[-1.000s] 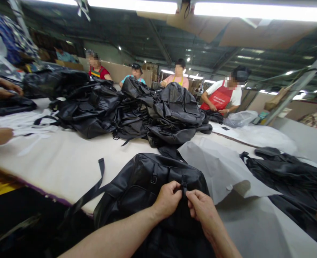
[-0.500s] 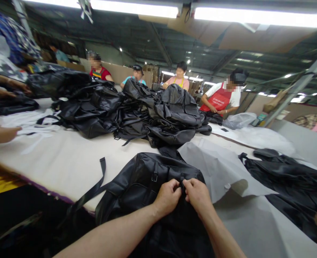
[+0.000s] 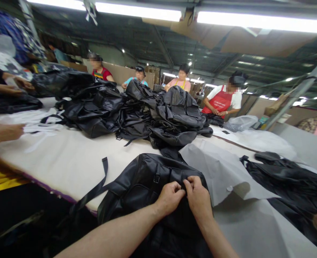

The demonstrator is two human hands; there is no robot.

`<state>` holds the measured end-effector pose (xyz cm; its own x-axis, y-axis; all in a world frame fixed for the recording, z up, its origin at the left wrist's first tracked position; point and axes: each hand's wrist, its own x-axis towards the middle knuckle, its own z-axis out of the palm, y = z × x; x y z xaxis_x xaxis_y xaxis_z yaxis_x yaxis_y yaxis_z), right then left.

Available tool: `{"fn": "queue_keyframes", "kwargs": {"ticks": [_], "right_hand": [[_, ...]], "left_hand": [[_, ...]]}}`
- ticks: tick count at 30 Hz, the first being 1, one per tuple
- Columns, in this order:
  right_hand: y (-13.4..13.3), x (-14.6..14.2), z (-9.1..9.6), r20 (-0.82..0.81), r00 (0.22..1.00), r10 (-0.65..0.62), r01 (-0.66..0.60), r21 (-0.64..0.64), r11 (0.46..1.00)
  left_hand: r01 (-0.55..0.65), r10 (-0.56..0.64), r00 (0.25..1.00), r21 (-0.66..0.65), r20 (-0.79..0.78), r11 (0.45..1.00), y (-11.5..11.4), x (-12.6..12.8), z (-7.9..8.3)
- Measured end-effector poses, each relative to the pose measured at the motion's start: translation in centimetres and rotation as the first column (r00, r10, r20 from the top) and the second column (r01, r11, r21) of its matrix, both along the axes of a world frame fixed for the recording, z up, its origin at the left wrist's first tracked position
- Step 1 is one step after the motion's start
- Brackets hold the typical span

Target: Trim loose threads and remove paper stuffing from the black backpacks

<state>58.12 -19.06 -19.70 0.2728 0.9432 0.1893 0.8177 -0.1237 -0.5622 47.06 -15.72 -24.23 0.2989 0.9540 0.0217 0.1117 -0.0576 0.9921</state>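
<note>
A black leather-look backpack (image 3: 137, 195) lies in front of me at the table edge. My left hand (image 3: 169, 197) is closed, thumb and fingers pinched at the bag's right-hand buckle strap. Beside it, my right hand (image 3: 198, 193) pinches the same strap from the right, fingertips almost touching the left ones. Both hands cover most of that strap and its buckle. To the left, a matching strap with a buckle (image 3: 156, 178) is in plain sight. A loose webbing strap (image 3: 104, 173) sticks out from the bag's left side.
A heap of black backpacks (image 3: 174, 111) fills the table's middle. Grey sheet material (image 3: 209, 165) lies to the right, near more black bags (image 3: 295, 179). White strips (image 3: 37, 120) lie at left. Co-workers stand across the table; other people's hands show at both sides.
My right hand's fingers have shifted slightly up over the buckle strap, covering the part that showed before. The view has tilted slightly. The backpack stays in place.
</note>
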Motion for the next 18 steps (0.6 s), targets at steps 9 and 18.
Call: {"fn": "queue_keyframes", "kwargs": {"ticks": [9,18], "right_hand": [[0.4,0.0,-0.2,0.07,0.997,0.033,-0.031,-0.037,0.999],[-5.4,4.2,-0.4,0.039,0.98,-0.194,0.18,0.232,0.956]], "left_hand": [[0.013,-0.015,1.0,-0.078,-0.025,0.997,0.6,0.3,0.3],[0.007,0.028,0.995,0.332,-0.101,0.943,-4.0,-8.1,4.5]]}}
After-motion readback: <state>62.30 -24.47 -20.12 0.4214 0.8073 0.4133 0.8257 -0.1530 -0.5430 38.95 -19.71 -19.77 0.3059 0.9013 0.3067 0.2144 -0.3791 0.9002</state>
